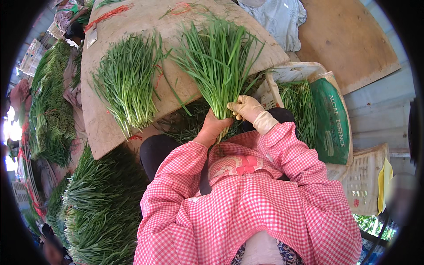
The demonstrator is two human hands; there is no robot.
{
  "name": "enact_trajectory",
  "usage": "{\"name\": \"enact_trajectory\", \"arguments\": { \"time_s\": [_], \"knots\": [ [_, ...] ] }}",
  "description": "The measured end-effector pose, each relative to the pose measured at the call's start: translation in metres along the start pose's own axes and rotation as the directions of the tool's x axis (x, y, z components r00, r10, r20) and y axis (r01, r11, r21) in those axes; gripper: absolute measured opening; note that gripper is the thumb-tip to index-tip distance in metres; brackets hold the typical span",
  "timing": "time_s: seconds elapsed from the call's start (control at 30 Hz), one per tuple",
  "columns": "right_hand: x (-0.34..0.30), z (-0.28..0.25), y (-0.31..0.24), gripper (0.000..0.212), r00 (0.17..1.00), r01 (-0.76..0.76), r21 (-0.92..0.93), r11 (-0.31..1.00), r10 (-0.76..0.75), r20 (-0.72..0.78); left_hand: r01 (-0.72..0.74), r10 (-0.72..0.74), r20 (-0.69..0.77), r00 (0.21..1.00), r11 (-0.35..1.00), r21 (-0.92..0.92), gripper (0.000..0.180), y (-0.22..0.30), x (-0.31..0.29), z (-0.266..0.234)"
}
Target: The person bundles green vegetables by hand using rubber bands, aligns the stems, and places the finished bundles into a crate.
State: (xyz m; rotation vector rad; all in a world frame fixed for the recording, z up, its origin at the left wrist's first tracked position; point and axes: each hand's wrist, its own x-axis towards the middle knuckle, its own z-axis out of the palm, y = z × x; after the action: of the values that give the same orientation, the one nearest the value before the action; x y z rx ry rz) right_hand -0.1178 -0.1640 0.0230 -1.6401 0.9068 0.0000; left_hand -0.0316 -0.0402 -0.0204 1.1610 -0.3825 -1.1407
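Observation:
My left hand (213,128) is wrapped round the pale lower stems of a bunch of garlic chives (217,66). The green leaves fan out away from me over the near edge of a wooden board (170,57). My right hand (248,108), in a pale glove, presses its bent fingers against the right side of the same stems, just above my left hand. What its fingertips pinch is partly hidden. A second pile of garlic chives (128,81) lies on the board to the left, with its pale ends toward me.
Red ties (108,17) lie at the board's far left. A large heap of chives (104,212) stands at my lower left, and another heap (53,101) lies beyond. On the right are a crate (298,70) holding chives and a green panel (327,119), and a second pale crate (360,181).

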Motion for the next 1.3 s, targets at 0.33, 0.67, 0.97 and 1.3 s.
{"name": "enact_trajectory", "arguments": {
  "time_s": [0.33, 0.67, 0.97, 1.3],
  "knots": [
    [-0.048, 0.003, 0.038, 0.031, 0.991, 0.057, 0.453, 0.889, -0.105, 0.081, 0.152, -0.122, 0.115, 0.986, 0.936, -0.317, 0.042, 0.007, -0.003, 0.0],
    [-0.046, 0.028, 0.037, 0.036, 0.959, -0.141, 0.299, 0.944, 0.055, 0.279, 0.254, -0.149, 0.263, 0.953, 0.868, -0.427, 0.042, 0.012, -0.004, -0.003],
    [-0.036, -0.014, 0.006, 0.069, 0.956, -0.102, 0.114, 0.988, 0.066, 0.284, 0.017, 0.002, 0.066, 0.998, 0.958, -0.287, 0.047, 0.0, -0.002, -0.002],
    [-0.003, 0.031, 0.035, 0.055, 0.988, 0.075, 0.487, 0.87, -0.13, 0.081, 0.163, -0.156, 0.071, 0.985, 0.981, -0.107, 0.048, 0.0, -0.009, -0.002]
  ]
}}
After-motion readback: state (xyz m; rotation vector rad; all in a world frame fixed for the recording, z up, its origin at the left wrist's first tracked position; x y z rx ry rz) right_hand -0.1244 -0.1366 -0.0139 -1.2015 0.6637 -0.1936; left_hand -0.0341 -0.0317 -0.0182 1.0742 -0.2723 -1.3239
